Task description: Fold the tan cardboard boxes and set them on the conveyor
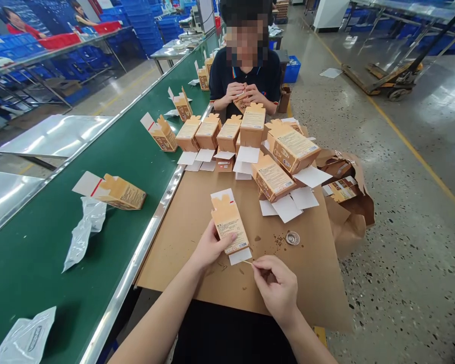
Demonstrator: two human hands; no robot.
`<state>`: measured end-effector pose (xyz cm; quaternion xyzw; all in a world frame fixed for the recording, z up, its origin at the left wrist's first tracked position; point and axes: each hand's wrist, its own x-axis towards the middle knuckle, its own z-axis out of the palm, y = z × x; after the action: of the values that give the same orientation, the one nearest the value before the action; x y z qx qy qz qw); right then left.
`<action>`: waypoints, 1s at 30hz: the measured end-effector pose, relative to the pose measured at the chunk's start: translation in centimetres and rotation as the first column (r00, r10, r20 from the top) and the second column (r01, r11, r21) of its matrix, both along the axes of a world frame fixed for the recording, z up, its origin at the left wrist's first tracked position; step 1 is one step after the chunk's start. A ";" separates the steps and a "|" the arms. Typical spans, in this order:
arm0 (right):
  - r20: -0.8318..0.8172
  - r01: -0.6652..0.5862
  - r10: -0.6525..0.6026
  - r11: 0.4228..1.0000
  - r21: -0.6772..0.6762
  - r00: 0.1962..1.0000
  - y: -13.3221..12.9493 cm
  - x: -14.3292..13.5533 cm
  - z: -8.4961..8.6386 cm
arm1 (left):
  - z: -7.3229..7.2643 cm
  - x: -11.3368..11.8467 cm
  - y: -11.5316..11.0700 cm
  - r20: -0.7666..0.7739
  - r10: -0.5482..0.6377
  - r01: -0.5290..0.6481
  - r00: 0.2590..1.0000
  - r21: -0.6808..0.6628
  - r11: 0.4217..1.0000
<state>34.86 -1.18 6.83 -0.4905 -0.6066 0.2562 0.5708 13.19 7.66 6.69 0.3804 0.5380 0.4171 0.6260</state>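
Observation:
My left hand (pixel 211 246) is closed round a tan carton (pixel 232 226), thumb on its printed face. The carton lies at a tilt over the brown cardboard sheet (pixel 178 237), with white flaps out at its top and bottom ends. Between the thumb and fingers of my right hand (pixel 276 283) is a thin pale stick (pixel 247 262), its tip near the carton's bottom flap. A small clear round dish (pixel 292 238) rests to the right, beside dark specks on the cardboard.
Cartons with open flaps (pixel 275 177) are stacked at the cardboard's far side. A green conveyor (pixel 121 242) on the left carries cartons and silver pouches (pixel 85 227). A person (pixel 246 76) sits opposite, holding a carton. A brown paper bag (pixel 349 222) stands at the right.

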 end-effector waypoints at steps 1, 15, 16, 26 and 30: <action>0.003 -0.005 0.005 1.000 -0.006 1.000 0.2 -0.4 -0.4 | 0.0 0.0 0.0 -0.001 -0.012 0.012 1.000 0.006 1.000; 0.008 0.101 -0.101 0.995 -0.002 0.995 -2.7 4.0 1.4 | 0.3 -0.2 -3.4 -0.192 -0.091 0.117 0.977 0.132 0.984; 0.010 0.108 -0.108 0.994 -0.001 0.994 -3.3 4.5 1.6 | 0.2 -0.3 -3.9 -0.241 -0.095 0.131 0.966 0.138 0.982; -0.014 0.101 -0.101 0.995 -0.004 0.995 -5.0 5.2 2.1 | -1.5 0.1 -4.8 -0.407 -0.067 0.146 0.911 0.165 0.975; 0.031 0.070 -0.071 0.997 0.017 0.997 -4.7 5.8 1.8 | -1.2 -1.3 -4.3 -0.462 -0.010 0.109 0.887 0.186 0.976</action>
<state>40.71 -5.89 8.59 -0.5110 -0.5998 0.2233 0.5738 11.93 3.41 5.45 0.5474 0.6122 0.3497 0.4509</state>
